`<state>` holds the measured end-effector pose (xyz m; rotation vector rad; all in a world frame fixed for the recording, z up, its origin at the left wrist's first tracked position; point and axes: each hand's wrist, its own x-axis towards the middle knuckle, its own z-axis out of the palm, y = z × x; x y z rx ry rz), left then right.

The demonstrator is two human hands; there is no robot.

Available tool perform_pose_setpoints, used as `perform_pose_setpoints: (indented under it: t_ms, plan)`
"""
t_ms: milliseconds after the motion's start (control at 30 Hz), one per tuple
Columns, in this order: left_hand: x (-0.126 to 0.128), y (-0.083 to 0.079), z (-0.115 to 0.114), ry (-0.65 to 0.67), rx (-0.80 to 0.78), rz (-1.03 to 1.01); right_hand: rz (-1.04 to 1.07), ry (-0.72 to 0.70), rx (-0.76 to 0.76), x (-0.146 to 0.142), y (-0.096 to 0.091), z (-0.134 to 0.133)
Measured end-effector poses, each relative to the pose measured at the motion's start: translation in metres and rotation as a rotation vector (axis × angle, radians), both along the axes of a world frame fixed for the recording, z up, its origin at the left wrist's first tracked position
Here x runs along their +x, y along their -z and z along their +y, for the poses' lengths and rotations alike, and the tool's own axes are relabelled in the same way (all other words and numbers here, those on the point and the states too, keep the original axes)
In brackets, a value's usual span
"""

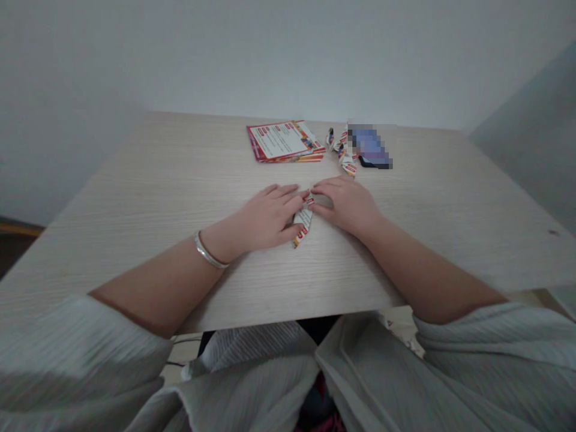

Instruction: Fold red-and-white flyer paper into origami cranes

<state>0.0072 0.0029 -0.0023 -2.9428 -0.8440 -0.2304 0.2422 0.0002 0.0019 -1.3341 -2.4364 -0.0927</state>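
Observation:
A printed sheet folded into a narrow, pointed strip (pixel 305 219) lies on the table in front of me, white with red and orange print. My left hand (pixel 270 217) rests over its left side, thumb on the lower part and fingertips on the upper part, holding it against the tabletop. At the strip's upper right edge, my right hand (pixel 348 203) grips with thumb and forefinger. The strip's top end is partly hidden by the fingers of both hands.
Beyond my hands lies a stack of printed leaflets (pixel 283 139). Right of it are several folded paper pieces (pixel 344 157), beside a phone (pixel 371 147) partly blurred out. The pale wooden table (pixel 148 180) meets a wall at the back; its front edge runs near my lap.

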Motion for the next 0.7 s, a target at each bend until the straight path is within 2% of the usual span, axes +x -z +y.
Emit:
perform_pose_setpoints:
  t_ms: [100, 267, 467, 700]
  plan:
    - [0.001, -0.001, -0.002, -0.018, -0.006, 0.001, 0.056, -0.062, -0.009, 0.001, 0.000, 0.002]
    - [0.003, -0.004, -0.003, -0.051, -0.042, -0.046, 0.046, -0.265, -0.073, 0.007, -0.002, 0.007]
    - [0.001, -0.007, -0.001, -0.044, -0.061, -0.098, -0.096, -0.272, -0.097, 0.008, -0.008, 0.000]
    - [-0.007, -0.007, 0.004, 0.007, -0.007, -0.095, -0.255, -0.328, 0.003, 0.006, -0.013, -0.007]
